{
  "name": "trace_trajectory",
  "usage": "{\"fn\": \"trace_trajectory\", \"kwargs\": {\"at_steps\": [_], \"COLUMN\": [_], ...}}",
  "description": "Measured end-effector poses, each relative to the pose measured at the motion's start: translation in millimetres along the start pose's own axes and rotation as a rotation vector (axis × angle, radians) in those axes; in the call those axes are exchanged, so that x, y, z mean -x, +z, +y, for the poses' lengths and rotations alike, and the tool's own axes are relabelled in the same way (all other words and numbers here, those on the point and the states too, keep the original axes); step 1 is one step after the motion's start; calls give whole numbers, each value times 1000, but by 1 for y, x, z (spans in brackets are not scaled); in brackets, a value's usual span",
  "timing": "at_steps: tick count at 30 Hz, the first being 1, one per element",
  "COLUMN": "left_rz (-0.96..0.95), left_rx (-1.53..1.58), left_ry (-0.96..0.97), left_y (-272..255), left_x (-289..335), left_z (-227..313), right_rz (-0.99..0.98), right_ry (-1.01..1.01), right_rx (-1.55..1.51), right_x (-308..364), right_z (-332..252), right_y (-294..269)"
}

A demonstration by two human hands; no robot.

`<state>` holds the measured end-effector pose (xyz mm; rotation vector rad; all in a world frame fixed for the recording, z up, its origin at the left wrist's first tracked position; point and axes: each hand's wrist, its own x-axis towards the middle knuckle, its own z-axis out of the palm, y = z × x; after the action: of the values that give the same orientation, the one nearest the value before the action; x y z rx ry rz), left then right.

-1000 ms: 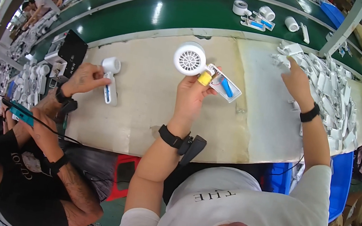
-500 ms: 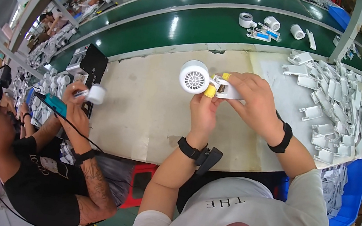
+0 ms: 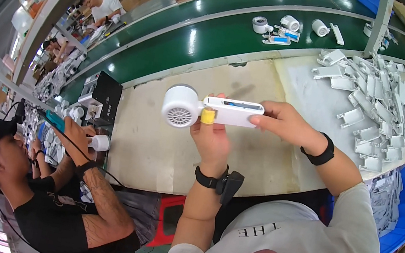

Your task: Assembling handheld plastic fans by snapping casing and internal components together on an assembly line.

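Note:
I hold a small white handheld fan (image 3: pixel 181 106) sideways over the bench, its round vented head pointing left. My left hand (image 3: pixel 215 142) grips the neck end of the handle, with a yellow wrap on the thumb. At the other end of the handle, my right hand (image 3: pixel 288 123) has its thumb and fingers closed on it. A long slot in the handle's upper side shows something blue and dark inside. To the right lies a heap of white handle shells (image 3: pixel 376 101).
Beyond the pale bench (image 3: pixel 150 155) runs a green conveyor (image 3: pixel 183 44) carrying several fan parts (image 3: pixel 290 24). A co-worker (image 3: pixel 87 219) at left holds a teal tool (image 3: pixel 55 120) and a white fan head (image 3: pixel 100 142). A blue bin (image 3: pixel 403 211) of white parts stands at right.
The fan has moved left and turned, so the handle's slotted side shows. My right hand has slid to the handle's far end. The co-worker's fan head is lower.

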<state>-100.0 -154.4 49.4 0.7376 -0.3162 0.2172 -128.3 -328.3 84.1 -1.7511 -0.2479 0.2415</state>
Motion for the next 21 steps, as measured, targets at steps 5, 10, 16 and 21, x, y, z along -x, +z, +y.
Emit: {"fn": "trace_trajectory", "kwargs": {"at_steps": [5, 10, 16, 21], "left_rz": [-12, 20, 26, 40], "left_rx": [-1, 92, -5, -89], "left_ry": [22, -33, 20, 8], "left_y": [10, 17, 13, -3], "left_x": [3, -1, -23, -30], "left_z": [8, 21, 30, 12], "right_rz": [64, 155, 165, 81], "right_ry": [-205, -612, -814, -302], "right_rx": [53, 437, 446, 108], "right_x": [5, -8, -39, -50], "right_z": [-7, -9, -5, -7], "right_y": [10, 6, 14, 21]}}
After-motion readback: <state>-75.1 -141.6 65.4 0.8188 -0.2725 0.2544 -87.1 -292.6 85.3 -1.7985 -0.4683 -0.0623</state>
